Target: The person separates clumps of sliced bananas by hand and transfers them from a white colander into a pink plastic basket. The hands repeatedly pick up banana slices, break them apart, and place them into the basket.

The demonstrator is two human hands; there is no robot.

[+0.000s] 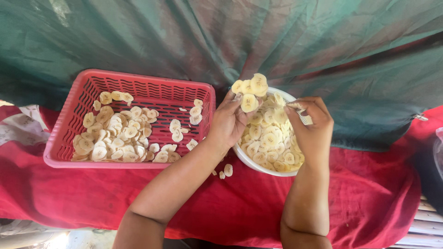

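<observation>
From the head view, our left hand (228,121) pinches a small fan of banana slices (249,91) at twelve o'clock over the white bowl (258,167), while our right hand (313,125) is curled at the bowl's three o'clock rim; whether it grips a slice we cannot tell. We should probably peel slices apart gently, then carry them to the pink basket (74,108) at nine o'clock.

basket (83,99): red perforated plastic | bowl (258,168): white plastic | table cover (369,193): red matt cloth
</observation>
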